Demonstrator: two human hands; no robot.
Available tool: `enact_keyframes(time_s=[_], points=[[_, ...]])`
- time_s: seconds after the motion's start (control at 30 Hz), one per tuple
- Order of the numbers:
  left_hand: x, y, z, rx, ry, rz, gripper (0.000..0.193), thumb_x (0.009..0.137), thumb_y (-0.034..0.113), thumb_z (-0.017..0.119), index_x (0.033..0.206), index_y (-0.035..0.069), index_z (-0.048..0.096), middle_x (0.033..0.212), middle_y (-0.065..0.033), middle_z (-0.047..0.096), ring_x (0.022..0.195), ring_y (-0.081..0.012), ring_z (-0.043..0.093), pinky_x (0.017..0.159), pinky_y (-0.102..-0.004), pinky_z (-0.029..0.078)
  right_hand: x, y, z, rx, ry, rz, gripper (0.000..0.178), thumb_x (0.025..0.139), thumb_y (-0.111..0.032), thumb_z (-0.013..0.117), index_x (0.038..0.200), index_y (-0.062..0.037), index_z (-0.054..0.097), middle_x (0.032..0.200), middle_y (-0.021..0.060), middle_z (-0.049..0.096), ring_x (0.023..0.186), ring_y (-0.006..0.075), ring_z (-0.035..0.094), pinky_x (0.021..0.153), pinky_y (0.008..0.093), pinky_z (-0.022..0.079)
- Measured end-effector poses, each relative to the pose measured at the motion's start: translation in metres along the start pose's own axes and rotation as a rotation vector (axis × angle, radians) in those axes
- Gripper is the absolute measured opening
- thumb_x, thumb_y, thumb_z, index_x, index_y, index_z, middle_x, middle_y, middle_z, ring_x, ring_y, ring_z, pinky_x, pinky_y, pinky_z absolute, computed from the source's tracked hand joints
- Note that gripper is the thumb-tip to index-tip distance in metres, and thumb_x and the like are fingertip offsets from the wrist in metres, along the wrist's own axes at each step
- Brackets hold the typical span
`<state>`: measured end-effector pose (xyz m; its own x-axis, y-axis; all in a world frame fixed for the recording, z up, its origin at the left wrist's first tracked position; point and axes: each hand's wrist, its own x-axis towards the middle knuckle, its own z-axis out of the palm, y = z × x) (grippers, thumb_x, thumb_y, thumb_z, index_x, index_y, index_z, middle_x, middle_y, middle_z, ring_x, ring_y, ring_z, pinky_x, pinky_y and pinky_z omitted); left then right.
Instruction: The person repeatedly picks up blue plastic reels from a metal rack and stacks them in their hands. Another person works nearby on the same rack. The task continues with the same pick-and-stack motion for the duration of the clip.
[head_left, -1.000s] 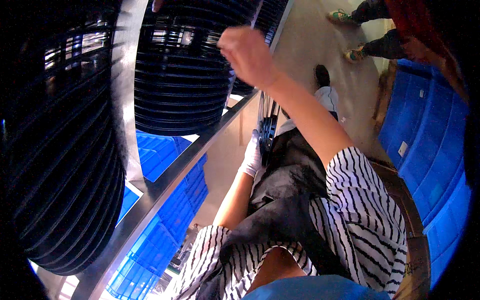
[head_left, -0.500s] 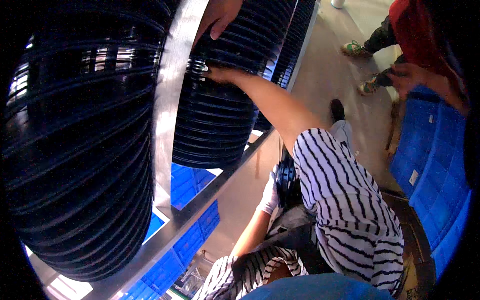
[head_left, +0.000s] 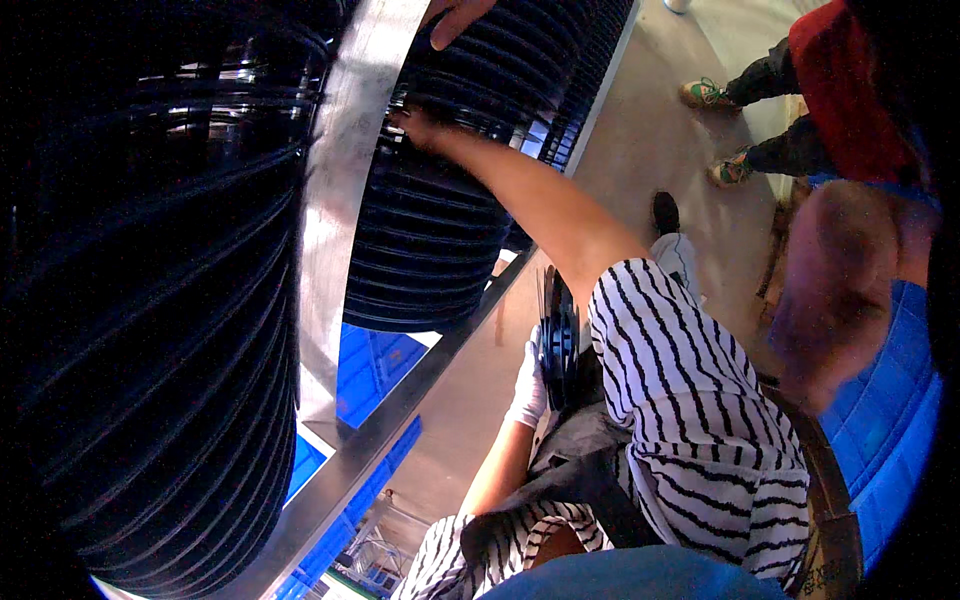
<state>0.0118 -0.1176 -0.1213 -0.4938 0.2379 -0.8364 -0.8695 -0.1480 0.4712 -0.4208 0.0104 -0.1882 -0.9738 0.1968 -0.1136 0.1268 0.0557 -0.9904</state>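
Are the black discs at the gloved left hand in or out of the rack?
Out: the left hand holds the black discs outside the metal rack, apart from the black stack within.

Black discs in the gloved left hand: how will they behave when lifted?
Probably fairly stiff: the black discs sit nearly edge-on beside the left hand without visible sag. They may splay, as the thin upper edges show gaps. Likely apt to roll if set on edge, since their rims look curved. Weight: can't tell.
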Motion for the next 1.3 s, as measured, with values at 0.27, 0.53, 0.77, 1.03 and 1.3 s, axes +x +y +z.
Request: enact_keyframes(time_s=[0.27, 0.53, 0.77, 1.03, 1.3], points=[[0.005, -0.006, -0.013, -0.076, -0.105, -0.048, 0.058, 0.098, 0.046, 0.042, 0.140, 0.007, 0.040, 0.129, -0.0023, 0.052, 0.114, -0.0114, 0.049, 0.101, -0.0272, 0.036, -0.095, -0.060, -0.060, -0.025, -0.221, -0.061, 0.054, 0.091, -0.045, 0.051, 0.131, -0.0087, 0.051, 0.127, 0.0172, 0.055, 0.113, 0.0329, 0.054, 0.096, 0.0410, 0.041], [-0.018, 0.028, 0.019, 0.180, -0.162, 0.176, 0.071, 0.094, 0.024, 0.056, 0.149, 0.002, 0.015, 0.144, -0.0077, 0.038, 0.126, -0.0162, 0.040, 0.106, -0.0290, 0.030, -0.259, -0.130, -0.156, -0.366, 0.489, -0.662, 0.029, 0.082, -0.010, 0.065, 0.111, -0.0080, 0.061, 0.099, 0.0137, 0.064, 0.096, 0.0312, 0.060, 0.081, 0.0395, 0.050], [-0.045, 0.052, 0.047, 0.226, -0.122, 0.325, 0.073, 0.092, 0.016, 0.058, 0.150, 0.005, 0.014, 0.129, -0.0076, 0.052, 0.108, -0.0121, 0.053, 0.093, -0.0257, 0.042, -0.219, -0.127, -0.140, -0.806, 0.350, -0.360, 0.031, 0.081, -0.020, 0.067, 0.111, -0.0112, 0.060, 0.093, 0.0097, 0.065, 0.086, 0.0286, 0.064, 0.070, 0.0393, 0.053], [-0.039, 0.048, 0.056, 0.217, -0.151, 0.490, 0.065, 0.091, 0.001, 0.056, 0.147, 0.006, 0.024, 0.121, -0.0071, 0.056, 0.099, -0.0135, 0.057, 0.086, -0.0273, 0.048, -0.215, -0.131, -0.169, -0.603, 0.176, -0.284, 0.024, 0.088, -0.027, 0.061, 0.092, -0.0034, 0.060, 0.090, 0.0155, 0.063, 0.072, 0.0301, 0.062, 0.062, 0.0404, 0.049], [-0.063, 0.064, 0.088, -0.105, -0.192, 0.301, 0.069, 0.089, -0.002, 0.055, 0.148, 0.014, 0.022, 0.106, -0.0051, 0.060, 0.081, -0.0109, 0.058, 0.071, -0.0270, 0.053, -0.437, -0.142, -0.250, -0.664, 0.406, 0.014, 0.035, 0.092, -0.020, 0.056, 0.126, -0.0093, 0.056, 0.082, 0.0085, 0.066, 0.073, 0.0164, 0.063, 0.066, 0.0294, 0.048]])
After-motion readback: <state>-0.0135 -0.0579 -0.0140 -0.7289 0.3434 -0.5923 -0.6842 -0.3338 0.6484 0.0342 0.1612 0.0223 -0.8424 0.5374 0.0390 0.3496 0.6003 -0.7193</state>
